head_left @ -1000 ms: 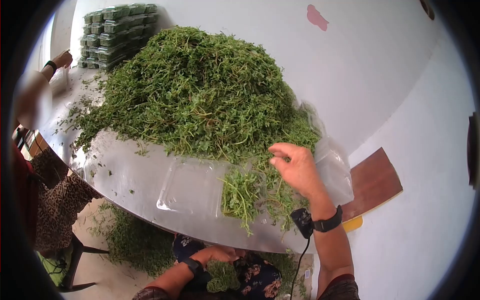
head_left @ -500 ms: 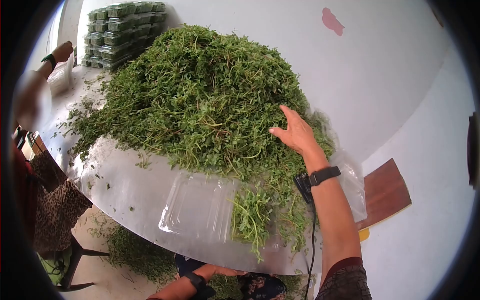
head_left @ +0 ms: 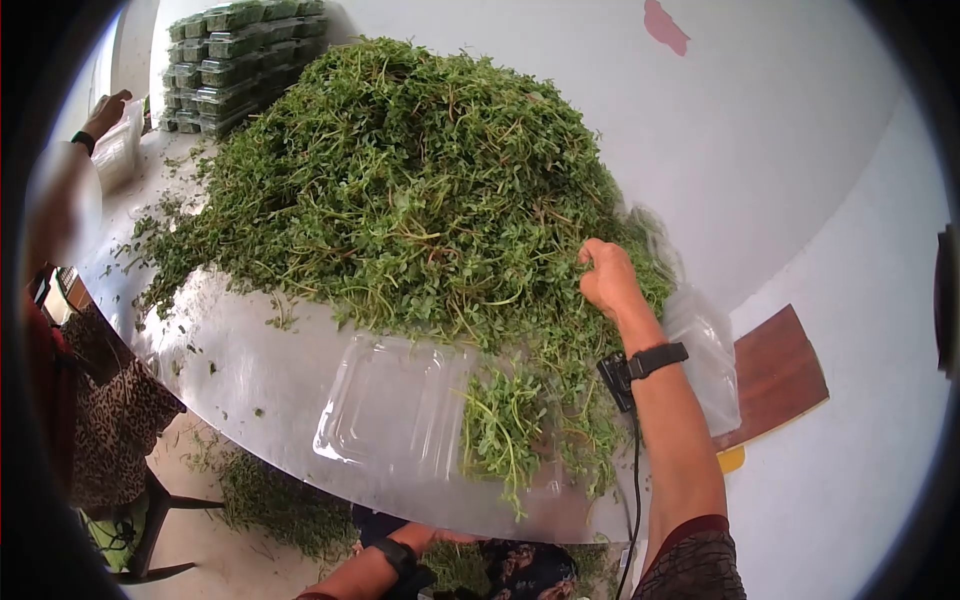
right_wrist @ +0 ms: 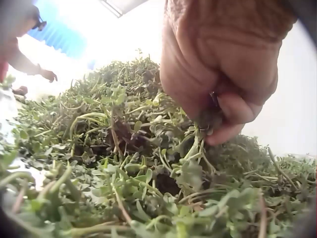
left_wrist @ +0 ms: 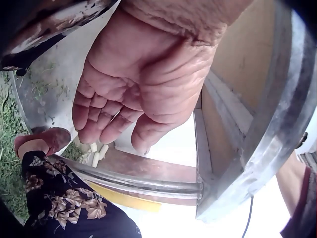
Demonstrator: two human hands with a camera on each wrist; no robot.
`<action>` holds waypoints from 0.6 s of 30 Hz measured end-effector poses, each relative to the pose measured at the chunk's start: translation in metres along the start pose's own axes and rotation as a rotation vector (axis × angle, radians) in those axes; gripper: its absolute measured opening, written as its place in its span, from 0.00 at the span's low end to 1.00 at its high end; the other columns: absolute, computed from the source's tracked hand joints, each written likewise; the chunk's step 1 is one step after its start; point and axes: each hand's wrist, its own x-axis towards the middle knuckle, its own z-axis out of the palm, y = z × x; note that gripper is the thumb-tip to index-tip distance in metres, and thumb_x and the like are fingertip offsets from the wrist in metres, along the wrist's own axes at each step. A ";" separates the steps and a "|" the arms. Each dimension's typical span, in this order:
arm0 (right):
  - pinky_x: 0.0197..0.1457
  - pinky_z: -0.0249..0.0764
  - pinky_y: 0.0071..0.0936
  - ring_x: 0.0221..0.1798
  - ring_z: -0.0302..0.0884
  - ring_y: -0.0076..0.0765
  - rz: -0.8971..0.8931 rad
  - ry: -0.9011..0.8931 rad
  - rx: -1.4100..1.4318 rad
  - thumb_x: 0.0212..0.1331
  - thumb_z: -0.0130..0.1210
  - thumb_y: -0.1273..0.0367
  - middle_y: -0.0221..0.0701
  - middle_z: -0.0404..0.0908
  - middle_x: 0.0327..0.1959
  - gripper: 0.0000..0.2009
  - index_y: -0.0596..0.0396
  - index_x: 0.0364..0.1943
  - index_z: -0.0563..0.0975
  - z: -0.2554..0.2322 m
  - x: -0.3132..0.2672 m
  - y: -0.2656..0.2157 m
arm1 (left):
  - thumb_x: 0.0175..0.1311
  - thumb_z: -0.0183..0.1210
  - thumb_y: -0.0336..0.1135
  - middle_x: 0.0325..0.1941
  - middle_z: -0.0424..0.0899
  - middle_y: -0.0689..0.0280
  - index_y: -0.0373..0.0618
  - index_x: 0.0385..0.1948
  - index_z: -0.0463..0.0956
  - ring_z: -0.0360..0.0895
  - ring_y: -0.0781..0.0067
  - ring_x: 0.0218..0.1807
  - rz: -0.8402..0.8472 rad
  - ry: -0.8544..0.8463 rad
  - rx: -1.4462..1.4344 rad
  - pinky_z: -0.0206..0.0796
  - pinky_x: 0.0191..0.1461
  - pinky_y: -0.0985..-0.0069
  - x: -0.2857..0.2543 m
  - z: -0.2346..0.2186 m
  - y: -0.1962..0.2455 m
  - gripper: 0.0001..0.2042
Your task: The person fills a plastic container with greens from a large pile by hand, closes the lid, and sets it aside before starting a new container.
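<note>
At the right side of the large green pile (head_left: 420,190), my right hand (head_left: 610,280) has its fingers curled in. The right wrist view shows this hand (right_wrist: 223,64) pinching sprigs (right_wrist: 195,148) between thumb and fingers. Below the table edge, my left hand (head_left: 445,535) is partly hidden in the head view; in the left wrist view it (left_wrist: 138,79) shows an empty palm with relaxed fingers. A clear plastic container lies open on the table, its bare half (head_left: 385,410) to the left and leafy sprigs (head_left: 503,425) heaped over the other half.
Filled clear boxes (head_left: 235,70) stand stacked at the back left, near another person's hand (head_left: 108,112). Empty clear containers (head_left: 700,355) stand right of the pile. The metal table (head_left: 245,350) has a curved front edge. More greens (head_left: 275,500) lie on the floor.
My right hand has moved from beside the container up to the pile's right side, and its spread fingers have closed on sprigs. The other person's hand has shifted slightly left.
</note>
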 end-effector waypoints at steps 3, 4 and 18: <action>0.29 0.67 0.40 0.25 0.71 0.42 -0.006 -0.014 0.031 0.41 0.49 0.84 0.41 0.73 0.22 0.13 0.60 0.33 0.76 -0.020 -0.029 0.004 | 0.68 0.51 0.45 0.44 0.80 0.57 0.40 0.48 0.73 0.74 0.61 0.45 0.030 -0.002 -0.049 0.66 0.54 0.66 0.030 -0.003 0.018 0.18; 0.29 0.67 0.40 0.25 0.71 0.42 0.010 -0.018 0.028 0.41 0.49 0.84 0.41 0.73 0.22 0.13 0.60 0.33 0.76 -0.023 -0.039 0.010 | 0.68 0.51 0.45 0.44 0.80 0.57 0.40 0.48 0.73 0.74 0.60 0.45 0.037 -0.006 -0.071 0.66 0.54 0.66 0.038 -0.001 0.024 0.18; 0.27 0.65 0.33 0.21 0.69 0.36 0.062 -0.053 0.086 0.46 0.50 0.79 0.39 0.74 0.19 0.13 0.60 0.37 0.80 -0.093 -0.176 0.011 | 0.69 0.51 0.39 0.43 0.77 0.67 0.40 0.48 0.72 0.74 0.75 0.37 -0.330 -0.086 -0.099 0.71 0.42 0.73 0.004 0.004 0.095 0.13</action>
